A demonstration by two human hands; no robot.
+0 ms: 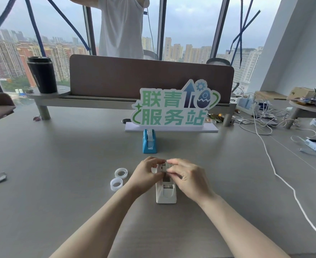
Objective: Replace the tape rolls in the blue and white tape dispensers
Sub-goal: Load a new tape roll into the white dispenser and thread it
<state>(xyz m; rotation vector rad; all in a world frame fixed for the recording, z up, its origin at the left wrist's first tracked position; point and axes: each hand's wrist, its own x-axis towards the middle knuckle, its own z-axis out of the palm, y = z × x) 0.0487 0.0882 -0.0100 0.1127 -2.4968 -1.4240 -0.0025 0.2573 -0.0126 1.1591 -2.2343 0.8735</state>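
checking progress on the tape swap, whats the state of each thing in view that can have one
white tape dispenser: upright on the desk, both hands at its roll end
blue tape dispenser: upright, untouched, tape roll loaded
two tape rolls: loose, lying flat left of the white dispenser
left hand: fingers closed on the white dispenser's top
right hand: fingers pinched at the same spot
black cup: upright, lid on

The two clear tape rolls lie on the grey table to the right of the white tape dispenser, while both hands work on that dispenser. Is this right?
Not quite. In the head view, the two clear tape rolls lie to the left of the white tape dispenser, not to its right. The rest holds: they lie on the grey table, and the left hand and the right hand are both on that dispenser.
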